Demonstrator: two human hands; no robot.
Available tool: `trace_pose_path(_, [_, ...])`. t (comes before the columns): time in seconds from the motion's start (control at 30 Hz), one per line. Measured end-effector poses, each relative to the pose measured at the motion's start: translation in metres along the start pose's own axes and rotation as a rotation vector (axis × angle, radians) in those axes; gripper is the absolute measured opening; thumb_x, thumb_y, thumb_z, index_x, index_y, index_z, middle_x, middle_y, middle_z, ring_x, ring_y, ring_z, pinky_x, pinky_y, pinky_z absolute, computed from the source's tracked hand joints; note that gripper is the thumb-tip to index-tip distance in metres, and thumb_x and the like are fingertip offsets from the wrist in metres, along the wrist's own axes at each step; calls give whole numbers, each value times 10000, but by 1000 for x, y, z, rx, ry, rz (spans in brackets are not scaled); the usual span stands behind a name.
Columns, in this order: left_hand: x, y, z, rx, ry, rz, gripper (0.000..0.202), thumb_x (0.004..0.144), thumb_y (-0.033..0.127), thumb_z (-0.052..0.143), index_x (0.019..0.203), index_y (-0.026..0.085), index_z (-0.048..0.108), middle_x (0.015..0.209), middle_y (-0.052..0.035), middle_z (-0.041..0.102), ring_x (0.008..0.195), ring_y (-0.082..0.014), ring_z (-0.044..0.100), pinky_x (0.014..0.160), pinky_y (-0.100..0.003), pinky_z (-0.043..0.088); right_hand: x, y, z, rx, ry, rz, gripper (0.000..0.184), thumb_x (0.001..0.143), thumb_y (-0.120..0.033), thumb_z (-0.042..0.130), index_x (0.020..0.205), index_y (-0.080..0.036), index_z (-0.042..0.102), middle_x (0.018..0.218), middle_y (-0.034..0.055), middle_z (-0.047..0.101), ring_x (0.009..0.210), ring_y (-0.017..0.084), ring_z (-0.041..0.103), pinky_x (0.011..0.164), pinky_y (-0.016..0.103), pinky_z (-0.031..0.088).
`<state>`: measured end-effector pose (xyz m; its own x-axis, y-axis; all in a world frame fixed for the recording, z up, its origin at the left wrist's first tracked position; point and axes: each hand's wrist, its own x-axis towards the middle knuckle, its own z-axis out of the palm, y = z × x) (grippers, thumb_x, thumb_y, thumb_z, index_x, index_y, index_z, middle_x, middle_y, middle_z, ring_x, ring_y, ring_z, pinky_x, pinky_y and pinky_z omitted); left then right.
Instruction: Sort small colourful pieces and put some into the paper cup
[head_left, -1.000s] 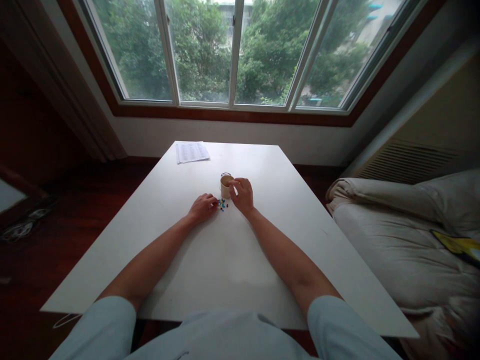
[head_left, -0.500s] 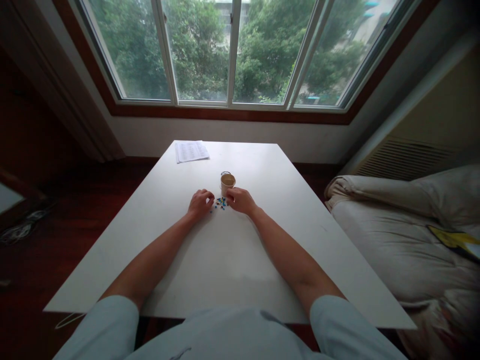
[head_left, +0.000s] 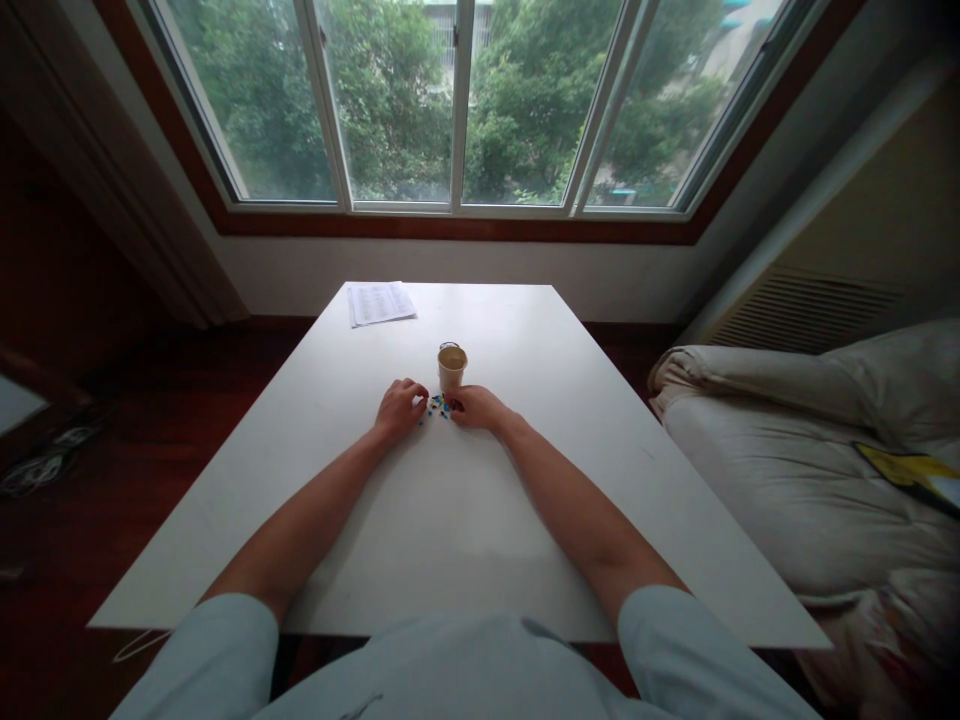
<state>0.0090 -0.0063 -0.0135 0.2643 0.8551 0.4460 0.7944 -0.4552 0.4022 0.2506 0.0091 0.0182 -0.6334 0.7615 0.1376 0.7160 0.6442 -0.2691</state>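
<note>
A small tan cup (head_left: 451,369), shaped like a tiny bucket, stands upright on the white table (head_left: 465,520); a thin dark loop shows behind its rim. Just in front of it lies a loose cluster of tiny coloured pieces (head_left: 438,405), mostly blue and yellow, too small to name. My right hand (head_left: 475,407) is lowered at the right side of the cluster, fingertips pressed together by the pieces. To the left of them rests my left hand (head_left: 400,408), fingers curled and thumb close to the index finger. Whatever either hand pinches is too small to make out.
Printed papers (head_left: 381,303) lie at the table's far left corner. Beyond the table is a wide window (head_left: 457,110). A padded pale couch (head_left: 750,470) stands to the right, and a bundle of cables (head_left: 45,465) lies on the floor at left.
My right hand has moved down from in front of the cup to the coloured pieces, baring more of the cup. My left hand has hardly moved.
</note>
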Motion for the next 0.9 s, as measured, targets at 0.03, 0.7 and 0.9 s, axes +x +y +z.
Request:
trace_pose_path(0.03, [0, -1, 1, 1, -2, 4, 142, 933, 232, 631, 993, 253, 758, 1053, -78, 697, 1063, -266, 595, 956, -425, 510, 0, -1, -1, -5, -12, 6, 153, 852, -226, 675, 1001, -229, 710, 923, 32, 753, 769, 174, 610, 669, 263, 321])
trace_pose_path(0.7, [0, 2, 1, 25, -56, 35, 154, 945, 275, 632, 989, 260, 779, 1057, -79, 703, 1058, -264, 599, 979, -423, 518, 4, -13, 11, -13, 424, -108, 60, 962, -196, 584, 928, -206, 632, 890, 52, 679, 825, 183, 572, 756, 287, 386])
trace_pose_path(0.9, [0, 1, 0, 39, -71, 45, 162, 948, 284, 624, 996, 255, 776, 1070, -79, 706, 1053, -265, 599, 971, -423, 517, 4, -14, 12, 14, 538, -124, 91, 980, -174, 548, 942, -212, 622, 904, 59, 664, 862, 196, 567, 774, 303, 414])
